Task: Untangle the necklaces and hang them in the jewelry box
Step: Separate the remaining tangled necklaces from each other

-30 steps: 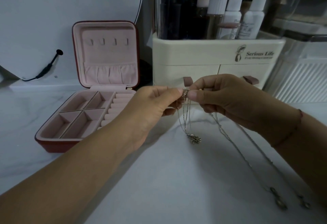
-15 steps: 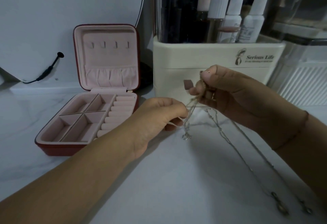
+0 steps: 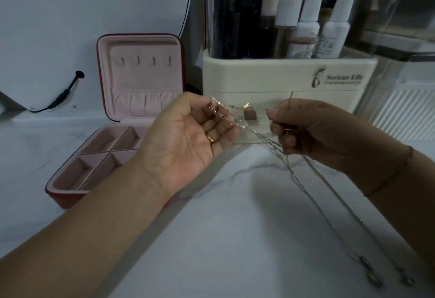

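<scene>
Pale marble surface [image 3: 211, 238]. Left hand [image 3: 188, 137] palm-up, fingers curled round necklaces [image 3: 277, 149]; right hand [image 3: 306, 132] pinching them just beside. Looks light, limp, snag-prone; calls for fingertip pinches where strands cross.

Red jewelry box [image 3: 70, 197], pink lining. Silver & gold necklaces [image 3: 244, 126]. Gold ring [image 3: 210, 138]. Cream organizer [image 3: 259, 78] w/ black print, white bottles [image 3: 333, 31]. White table [image 3: 235, 215] w/ grey marble veins.

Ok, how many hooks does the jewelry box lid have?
4, in a row across the top of the open lid: leftmost hook, second hook, third hook, rightmost hook. None seems hidden.
</scene>
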Tool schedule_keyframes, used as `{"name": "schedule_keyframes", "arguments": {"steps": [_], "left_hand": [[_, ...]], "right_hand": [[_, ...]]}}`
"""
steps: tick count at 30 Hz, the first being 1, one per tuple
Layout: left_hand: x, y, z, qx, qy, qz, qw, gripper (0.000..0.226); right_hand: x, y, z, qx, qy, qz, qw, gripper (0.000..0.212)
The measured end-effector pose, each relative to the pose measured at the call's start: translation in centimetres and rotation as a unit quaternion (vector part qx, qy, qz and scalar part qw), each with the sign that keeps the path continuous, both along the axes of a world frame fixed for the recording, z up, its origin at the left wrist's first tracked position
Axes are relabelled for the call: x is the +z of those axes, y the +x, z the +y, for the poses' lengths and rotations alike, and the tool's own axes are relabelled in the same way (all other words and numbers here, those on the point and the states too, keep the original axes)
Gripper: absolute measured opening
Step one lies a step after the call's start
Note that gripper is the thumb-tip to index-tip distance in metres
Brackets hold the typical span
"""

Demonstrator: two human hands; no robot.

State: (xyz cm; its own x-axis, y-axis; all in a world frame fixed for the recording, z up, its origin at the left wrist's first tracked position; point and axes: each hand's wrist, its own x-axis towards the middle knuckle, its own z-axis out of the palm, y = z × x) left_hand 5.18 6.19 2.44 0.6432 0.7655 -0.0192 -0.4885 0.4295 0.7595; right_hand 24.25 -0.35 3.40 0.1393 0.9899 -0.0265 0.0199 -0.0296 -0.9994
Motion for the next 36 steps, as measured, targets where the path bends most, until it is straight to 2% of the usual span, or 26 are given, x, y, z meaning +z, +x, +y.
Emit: {"name": "schedule_keyframes", "arguments": {"steps": [5,11,15,18,21,26,30,33,36], "left_hand": [[-0.4,0.2,0.2,0.009,0.02,0.031,0.999,0.008],[-0.6,0.3,0.1,0.014,0.059,0.065,0.996,0.01],[-0.8,0.6,-0.4,0.039,0.159,0.119,0.979,0.014],[-0.8,0.7,-0.9,0.019,0.238,0.141,0.961,0.032],[-0.4,0.5,-1.3,-0.011,0.244,0.127,0.961,0.042],[-0.5,0.5,-1.8,-0.018,0.238,0.149,0.96,0.032],[-0.7,0.4,-1.7,-0.003,0.248,0.18,0.952,0.019],[-0.8,0.5,-1.7,0.011,0.248,0.192,0.949,0.023],[-0.9,0.6,-1.6,0.024,0.251,0.204,0.946,0.025]], "right_hand": [[-0.1,0.1,0.0,-0.03,0.039,-0.028,0.998,0.013],[0.9,-1.0,-0.7,0.056,0.176,-0.027,0.982,0.012],[1.1,-1.5,-0.9,0.093,0.216,-0.032,0.971,0.015],[1.2,-1.4,-0.9,0.104,0.23,-0.027,0.967,0.021],[1.3,-1.3,-0.9,0.086,0.236,-0.045,0.967,0.023],[1.0,-1.2,-0.9,0.063,0.214,-0.123,0.967,0.019],[0.9,-1.3,-0.9,0.07,0.191,-0.128,0.971,0.018],[0.8,-1.0,-0.8,0.052,0.181,-0.123,0.974,0.023],[0.8,-0.8,-0.7,0.049,0.184,-0.121,0.974,0.016]]}}
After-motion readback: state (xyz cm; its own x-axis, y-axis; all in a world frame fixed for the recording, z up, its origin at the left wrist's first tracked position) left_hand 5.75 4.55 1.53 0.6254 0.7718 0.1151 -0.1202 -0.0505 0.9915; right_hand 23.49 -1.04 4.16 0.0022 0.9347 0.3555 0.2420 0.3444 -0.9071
